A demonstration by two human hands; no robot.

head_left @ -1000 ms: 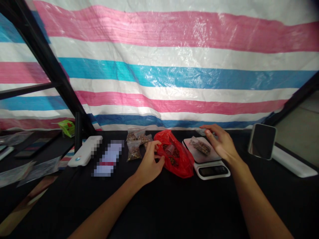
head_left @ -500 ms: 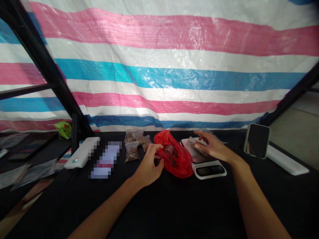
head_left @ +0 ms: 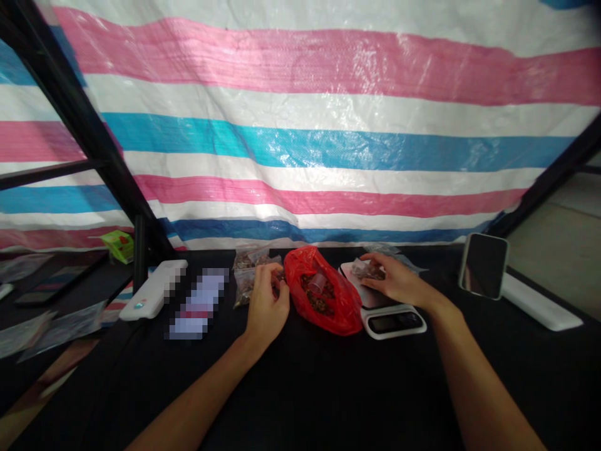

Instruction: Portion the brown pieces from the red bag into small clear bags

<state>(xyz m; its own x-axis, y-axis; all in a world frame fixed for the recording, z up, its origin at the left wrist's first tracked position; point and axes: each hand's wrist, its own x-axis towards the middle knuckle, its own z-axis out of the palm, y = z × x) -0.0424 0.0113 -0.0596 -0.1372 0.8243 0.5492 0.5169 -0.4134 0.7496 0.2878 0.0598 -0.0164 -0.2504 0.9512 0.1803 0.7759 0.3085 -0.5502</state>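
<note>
Plastic packet under right hand, on scale

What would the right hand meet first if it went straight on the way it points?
Most likely the red plastic bag: the right hand points leftward over the white scale, touching a small packet, and the bag lies just beyond. Depth is uncertain.

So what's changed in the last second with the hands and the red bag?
The left hand let go of the edge of the red bag and moved left onto the clear packets beside it. The right hand came back from behind the scale onto the small packet lying on its plate. Bag, scale and phone stayed put.
</note>
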